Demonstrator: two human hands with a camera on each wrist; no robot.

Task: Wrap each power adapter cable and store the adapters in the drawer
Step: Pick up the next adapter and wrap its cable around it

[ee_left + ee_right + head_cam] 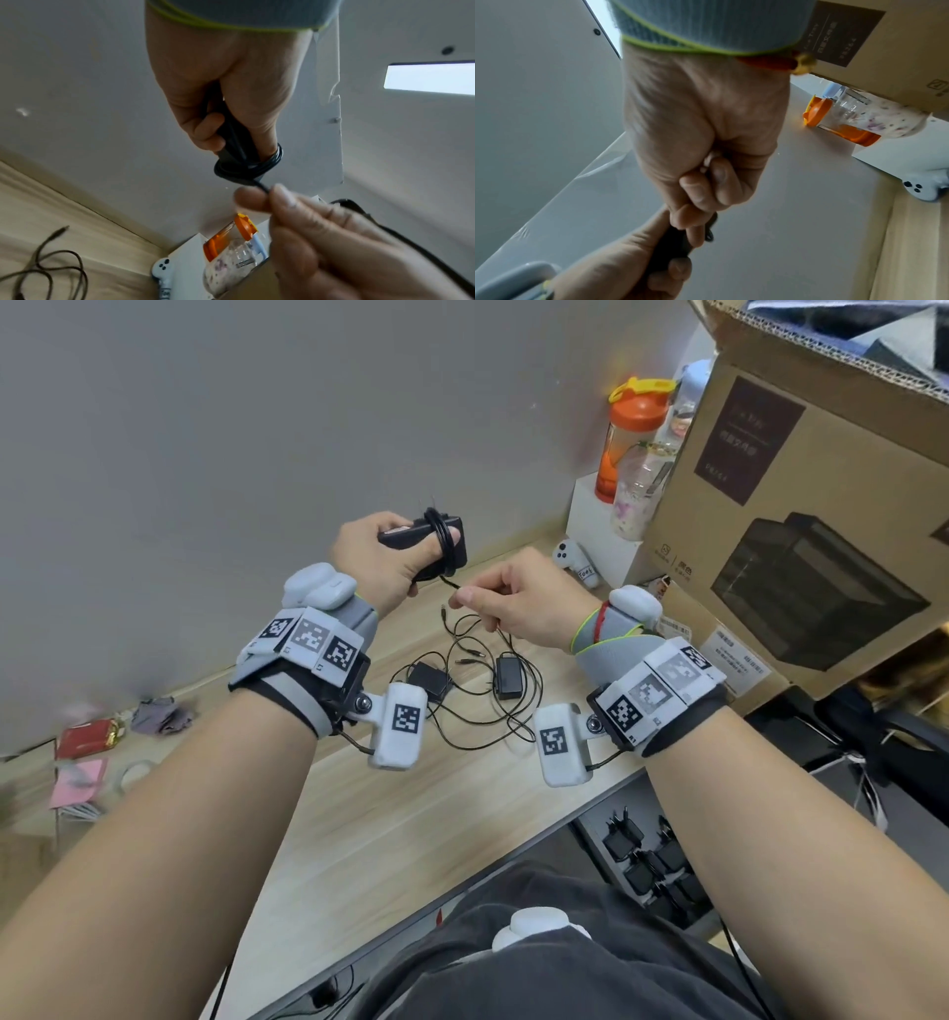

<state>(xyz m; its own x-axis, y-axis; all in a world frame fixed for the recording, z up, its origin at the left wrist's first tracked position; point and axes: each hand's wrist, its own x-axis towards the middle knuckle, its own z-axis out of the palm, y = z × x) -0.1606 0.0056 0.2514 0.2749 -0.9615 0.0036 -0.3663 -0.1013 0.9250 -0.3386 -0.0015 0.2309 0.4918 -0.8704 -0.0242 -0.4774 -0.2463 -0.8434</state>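
Above the wooden desk (390, 819) my left hand (398, 554) grips a black power adapter (436, 541), with its thin cable wound in several loops (445, 541) round the body. My right hand (466, 598) pinches the loose tail of that cable between thumb and forefinger, just right of the adapter. The left wrist view shows the coil (246, 168) and the pinching fingers (280, 200) under it. Two more black adapters (429, 681) (508, 678) lie on the desk in tangled cables. The open drawer (611, 875) at lower right holds several wrapped adapters.
A large cardboard box (801, 469) fills the right side of the desk. Beside it, an orange-lidded bottle (631, 439) and a clear bottle (642, 490) stand on a white box (598, 531), with a small white toy (572, 559) in front. A red packet (84, 737) lies far left.
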